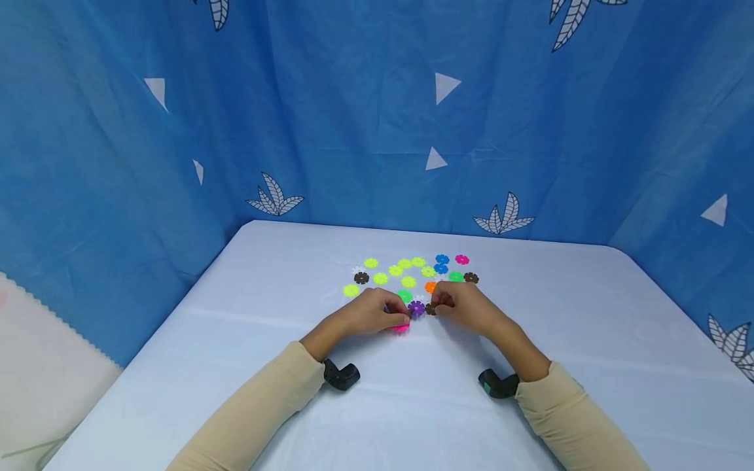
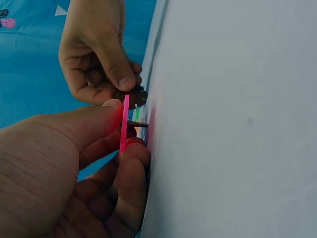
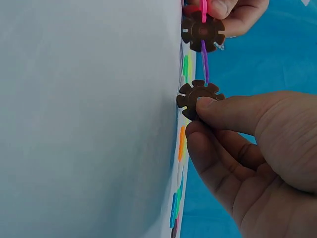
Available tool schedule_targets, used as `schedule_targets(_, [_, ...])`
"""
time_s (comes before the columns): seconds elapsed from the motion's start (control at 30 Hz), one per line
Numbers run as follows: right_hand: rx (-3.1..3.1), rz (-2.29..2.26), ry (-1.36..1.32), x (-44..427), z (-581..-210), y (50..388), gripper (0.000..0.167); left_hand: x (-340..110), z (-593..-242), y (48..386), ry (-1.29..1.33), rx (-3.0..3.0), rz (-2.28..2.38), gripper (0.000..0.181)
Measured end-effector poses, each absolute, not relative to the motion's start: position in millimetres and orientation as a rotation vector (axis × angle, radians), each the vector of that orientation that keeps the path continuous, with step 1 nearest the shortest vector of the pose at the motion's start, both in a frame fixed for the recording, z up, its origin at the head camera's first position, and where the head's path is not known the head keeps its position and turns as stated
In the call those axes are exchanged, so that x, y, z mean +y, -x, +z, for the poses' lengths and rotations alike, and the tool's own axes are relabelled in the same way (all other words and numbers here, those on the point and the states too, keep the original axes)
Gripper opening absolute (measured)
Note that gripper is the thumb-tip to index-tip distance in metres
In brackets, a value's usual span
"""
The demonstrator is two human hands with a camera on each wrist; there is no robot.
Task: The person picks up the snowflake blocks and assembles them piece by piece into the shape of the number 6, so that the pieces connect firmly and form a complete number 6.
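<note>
My left hand (image 1: 372, 312) pinches a pink notched disc (image 2: 125, 124) between thumb and fingers. In the right wrist view a brown disc (image 3: 203, 31) meets the pink one, and a purple disc (image 3: 205, 62) runs edge-on from it toward a second brown disc (image 3: 199, 98). My right hand (image 3: 257, 144) pinches that second brown disc between thumb and forefinger. Whether it is slotted into the purple disc I cannot tell. From the head view the purple disc (image 1: 416, 309) lies between both hands, low over the table.
Several loose discs lie beyond the hands on the white table (image 1: 377, 418): yellow (image 1: 380, 279), brown (image 1: 362, 278), blue (image 1: 442, 260), pink (image 1: 462, 260), green (image 1: 456, 277) and orange (image 1: 430, 287). A blue curtain (image 1: 365, 118) hangs behind the table.
</note>
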State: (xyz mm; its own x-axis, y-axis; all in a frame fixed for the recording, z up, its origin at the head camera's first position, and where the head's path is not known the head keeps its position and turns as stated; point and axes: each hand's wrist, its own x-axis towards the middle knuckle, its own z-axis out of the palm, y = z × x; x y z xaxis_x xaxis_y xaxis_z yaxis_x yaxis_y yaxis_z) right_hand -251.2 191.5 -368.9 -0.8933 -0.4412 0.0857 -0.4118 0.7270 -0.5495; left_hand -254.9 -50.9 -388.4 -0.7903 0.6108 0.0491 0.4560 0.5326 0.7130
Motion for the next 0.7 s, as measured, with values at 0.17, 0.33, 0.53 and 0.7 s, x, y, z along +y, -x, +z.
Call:
schedule_targets(0.17, [2.862, -0.882, 0.751, 186.3, -366.9, 248.8, 0.014, -51.1, -387.3, 254.2, -0.899, 2.561, 1.101, 0.009])
schedule_targets(0.33, [2.871, -0.868, 0.781, 184.5, -366.1, 247.4, 0.014, -50.7, -386.2, 253.7, -0.916, 2.551, 1.112, 0.009])
schedule_targets(0.53, [2.849, -0.876, 0.81, 184.9, -366.1, 247.4, 0.014, -51.6, -388.2, 256.6, -0.905, 2.545, 1.191, 0.021])
schedule_targets(0.7, [2.823, -0.885, 0.834, 184.1, -365.8, 247.7, 0.013, -52.4, -389.4, 257.7, -0.815, 2.487, 1.295, 0.015])
